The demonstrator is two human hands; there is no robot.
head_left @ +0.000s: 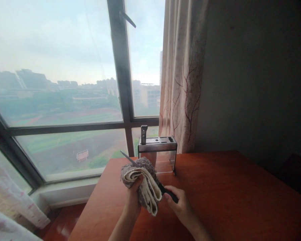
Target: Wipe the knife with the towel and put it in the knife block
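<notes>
My left hand (134, 197) is closed around a folded cloth (147, 187), cream on one side and shaggy grey-brown on the other. A knife passes through or behind the cloth, which hides most of its length. The tip of its blade (127, 157) sticks out at the upper left. At the lower right, my right hand (177, 201) grips the knife's black handle (171, 193). Both hands are above the near part of the table. Beyond them stands a knife block (163, 144) with clear sides and slots on top, with one dark handle (143, 134) upright in it.
The reddish-brown wooden table (215, 197) stretches away to the right. Its left edge runs beside a window sill (67, 192). Large windows rise at the back and left. A patterned curtain (183, 73) hangs behind the knife block, next to a dark wall (248, 73).
</notes>
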